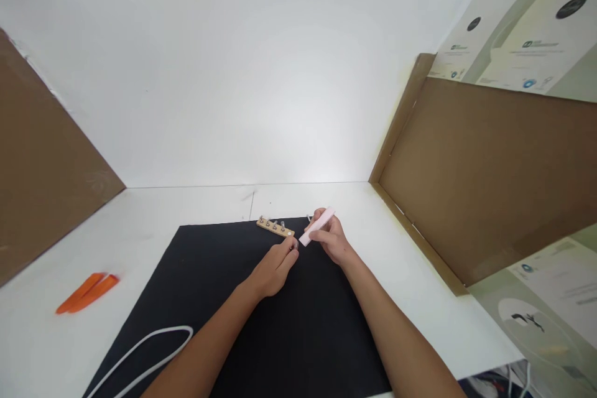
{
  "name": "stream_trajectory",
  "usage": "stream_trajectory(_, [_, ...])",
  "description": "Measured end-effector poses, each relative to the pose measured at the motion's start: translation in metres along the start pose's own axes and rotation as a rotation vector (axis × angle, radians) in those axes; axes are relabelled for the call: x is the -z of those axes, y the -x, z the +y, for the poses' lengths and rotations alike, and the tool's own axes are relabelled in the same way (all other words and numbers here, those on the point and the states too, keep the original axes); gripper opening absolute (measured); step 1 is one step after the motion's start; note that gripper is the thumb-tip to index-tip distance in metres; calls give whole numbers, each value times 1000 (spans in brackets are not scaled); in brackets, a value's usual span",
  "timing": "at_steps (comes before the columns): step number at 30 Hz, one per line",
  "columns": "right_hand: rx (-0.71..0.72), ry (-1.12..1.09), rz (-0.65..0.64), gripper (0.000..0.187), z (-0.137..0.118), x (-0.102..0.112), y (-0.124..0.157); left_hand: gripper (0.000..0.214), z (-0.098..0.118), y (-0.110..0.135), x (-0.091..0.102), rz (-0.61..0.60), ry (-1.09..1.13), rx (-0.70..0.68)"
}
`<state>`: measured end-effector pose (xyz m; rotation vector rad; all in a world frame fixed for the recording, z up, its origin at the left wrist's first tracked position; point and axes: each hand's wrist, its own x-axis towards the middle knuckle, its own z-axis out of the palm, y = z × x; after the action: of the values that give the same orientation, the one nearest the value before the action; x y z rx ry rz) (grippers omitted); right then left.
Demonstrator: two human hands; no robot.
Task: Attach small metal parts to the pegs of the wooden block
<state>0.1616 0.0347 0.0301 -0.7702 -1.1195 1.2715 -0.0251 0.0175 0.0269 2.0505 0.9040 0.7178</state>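
A short wooden strip with several small metal hooks (274,226) lies at the far edge of a black mat (205,273). Beside its right end, my left hand (275,266) is closed in a pinch. Something small and shiny shows at its fingertips, too small to name. My right hand (332,241) grips a pale pink flat bar (318,226) between thumb and fingers. That bar is tilted, its lower end pointing toward my left fingertips, with a small gap between.
Two orange strips (87,292) lie on the white table (149,211) to the left. A white cable (153,333) loops over the mat near my left forearm. Brown cardboard panels stand at the left (41,161) and right (504,168), with a white wall (242,74) behind.
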Motion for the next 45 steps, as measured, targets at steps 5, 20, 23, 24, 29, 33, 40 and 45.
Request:
stream_trajectory(5, [94,62,240,37,-1,-4,-4,22,0,0,0,1,-17,-13])
stream_trajectory(20, [43,37,76,38,0,-3,0,22,0,1,0,-7,3,-19])
stream_trajectory(23, [46,59,109,39,-1,-5,0,21,0,1,0,-1,16,-31])
stream_trajectory(24, [50,69,122,39,-2,-5,-1,21,0,1,0,0,18,-30])
stream_trajectory(29, [47,58,135,37,1,-1,-2,21,1,1,1,-5,4,-2])
stream_trajectory(33, [33,26,58,37,4,1,-1,21,0,1,0,6,-5,-4])
stream_trajectory(40, [67,104,158,37,1,-4,-2,20,1,1,0,-1,-23,-31])
stream_trajectory(45, [85,90,184,35,0,0,-4,20,0,2,-1,4,-49,-35])
